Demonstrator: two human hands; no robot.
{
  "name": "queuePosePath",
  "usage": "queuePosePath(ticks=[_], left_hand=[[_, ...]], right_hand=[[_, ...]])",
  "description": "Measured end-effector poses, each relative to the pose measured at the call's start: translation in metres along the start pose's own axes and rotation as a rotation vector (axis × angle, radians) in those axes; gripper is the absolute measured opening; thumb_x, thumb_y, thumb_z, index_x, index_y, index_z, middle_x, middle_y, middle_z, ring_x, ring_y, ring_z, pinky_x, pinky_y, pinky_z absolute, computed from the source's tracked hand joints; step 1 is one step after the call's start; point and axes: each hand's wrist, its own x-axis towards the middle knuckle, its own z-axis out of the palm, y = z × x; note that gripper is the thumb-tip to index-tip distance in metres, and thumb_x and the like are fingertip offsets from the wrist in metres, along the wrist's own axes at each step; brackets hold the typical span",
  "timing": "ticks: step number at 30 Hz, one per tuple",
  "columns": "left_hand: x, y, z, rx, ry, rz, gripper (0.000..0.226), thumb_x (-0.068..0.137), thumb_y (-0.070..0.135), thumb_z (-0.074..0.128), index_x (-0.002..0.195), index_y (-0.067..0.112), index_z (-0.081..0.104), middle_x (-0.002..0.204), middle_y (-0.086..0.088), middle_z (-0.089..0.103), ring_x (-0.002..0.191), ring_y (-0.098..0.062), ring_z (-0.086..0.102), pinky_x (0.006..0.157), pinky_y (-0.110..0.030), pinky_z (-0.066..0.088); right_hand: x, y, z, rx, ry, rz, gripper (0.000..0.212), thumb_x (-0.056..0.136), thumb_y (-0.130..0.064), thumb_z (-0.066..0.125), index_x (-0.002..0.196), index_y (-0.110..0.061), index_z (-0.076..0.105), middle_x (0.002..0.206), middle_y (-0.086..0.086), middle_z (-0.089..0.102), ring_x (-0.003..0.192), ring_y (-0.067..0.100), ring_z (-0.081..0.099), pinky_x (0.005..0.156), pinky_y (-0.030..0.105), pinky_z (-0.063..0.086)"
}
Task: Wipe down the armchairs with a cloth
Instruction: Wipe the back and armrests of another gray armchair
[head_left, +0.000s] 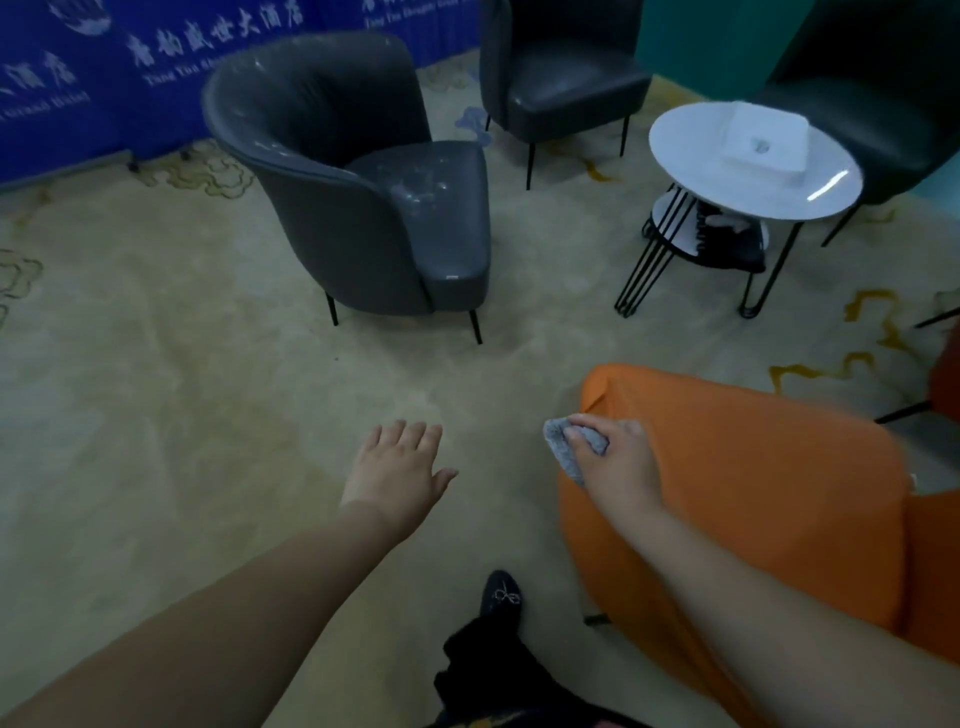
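My right hand (615, 460) grips a small grey cloth (566, 449) against the left edge of an orange armchair (753, 483) at the lower right. Over the carpet to the left of that chair hovers my left hand (397, 467), fingers straight and spread, holding nothing. A dark grey armchair (358, 176) stands further off at upper centre, with whitish marks on its seat and back. Behind it is a second dark chair (561, 78) on thin black legs.
A round white side table (691, 171) on black wire legs stands at the right, a white box (763, 137) on top and dark items on its lower shelf. Blue printed banners (78, 88) line the back wall. Beige patterned carpet (182, 389) covers the floor. My dark shoe (501, 597) shows at the bottom.
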Motion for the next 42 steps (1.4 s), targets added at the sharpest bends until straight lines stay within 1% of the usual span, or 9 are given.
queuePosePath(ticks=[3,13,21,29,32,34,37,39,42], left_hand=[[0.04,-0.008,-0.012,0.011,0.008,-0.002,0.067,0.096,0.059,0.024,0.151,0.02,0.021,0.154,-0.001,0.031,0.143,-0.024,0.022,0.116,-0.041,0.014],[0.151,-0.026,-0.052,0.0,0.009,0.025,0.066,0.096,0.058,0.027,0.151,0.022,0.021,0.153,0.001,0.032,0.143,-0.024,0.021,0.115,-0.041,0.013],[0.277,-0.063,-0.075,-0.025,-0.019,0.103,0.069,0.097,0.058,0.027,0.153,0.022,0.013,0.16,0.001,0.016,0.147,-0.021,0.008,0.118,-0.04,0.003],[0.416,-0.103,-0.13,-0.092,0.086,0.092,0.067,0.095,0.056,0.035,0.151,0.022,0.022,0.157,0.002,0.027,0.146,-0.02,0.016,0.118,-0.042,0.007],[0.459,-0.11,-0.144,-0.077,0.077,0.11,0.067,0.096,0.057,0.033,0.152,0.022,0.02,0.157,0.001,0.027,0.146,-0.021,0.016,0.118,-0.042,0.007],[0.485,-0.11,-0.15,-0.091,0.071,0.101,0.068,0.096,0.057,0.033,0.152,0.021,0.02,0.157,0.001,0.027,0.146,-0.021,0.016,0.118,-0.042,0.007],[0.525,-0.106,-0.157,-0.127,0.077,0.082,0.067,0.096,0.057,0.032,0.151,0.022,0.021,0.156,0.001,0.028,0.145,-0.021,0.017,0.118,-0.042,0.007],[0.554,-0.101,-0.165,-0.155,0.101,0.073,0.064,0.096,0.055,0.033,0.15,0.021,0.025,0.154,0.0,0.032,0.144,-0.021,0.023,0.117,-0.041,0.012],[0.6,-0.087,-0.184,-0.399,0.099,0.049,0.058,0.097,0.049,0.043,0.147,0.022,0.035,0.148,0.0,0.042,0.137,-0.021,0.036,0.112,-0.036,0.027]], right_hand=[[0.048,-0.007,0.01,0.032,0.016,0.015,0.019,0.088,-0.023,0.066,0.105,-0.018,0.07,0.109,0.006,0.045,0.09,0.015,0.052,0.073,0.007,0.028],[0.164,-0.038,0.021,0.036,-0.01,-0.006,0.025,0.081,-0.016,0.071,0.107,-0.017,0.071,0.103,0.006,0.048,0.084,0.01,0.049,0.077,0.004,0.029],[0.269,-0.067,0.038,0.002,0.031,0.046,0.03,0.08,-0.013,0.07,0.11,-0.015,0.071,0.103,0.007,0.052,0.082,0.012,0.052,0.076,0.01,0.034],[0.395,-0.113,0.031,0.02,0.131,0.061,0.034,0.079,-0.018,0.072,0.112,-0.017,0.069,0.11,0.009,0.057,0.097,0.019,0.059,0.08,0.011,0.034],[0.43,-0.121,0.029,0.066,0.162,0.119,0.054,0.078,-0.023,0.075,0.129,-0.021,0.056,0.123,0.008,0.053,0.111,0.021,0.054,0.09,0.021,0.039],[0.453,-0.124,0.028,0.093,0.171,0.131,0.066,0.076,-0.026,0.076,0.135,-0.025,0.047,0.126,0.008,0.053,0.114,0.022,0.052,0.094,0.03,0.043],[0.496,-0.125,0.025,0.124,0.159,0.101,0.07,0.074,-0.028,0.078,0.136,-0.027,0.044,0.124,0.006,0.055,0.113,0.02,0.053,0.089,0.029,0.044],[0.528,-0.125,0.023,0.146,0.125,0.076,0.07,0.073,-0.028,0.079,0.134,-0.028,0.044,0.121,0.004,0.054,0.111,0.018,0.053,0.089,0.03,0.045],[0.576,-0.127,0.02,0.226,0.01,0.044,0.072,0.072,-0.027,0.08,0.133,-0.034,0.042,0.12,-0.003,0.05,0.111,0.015,0.053,0.09,0.037,0.052]])
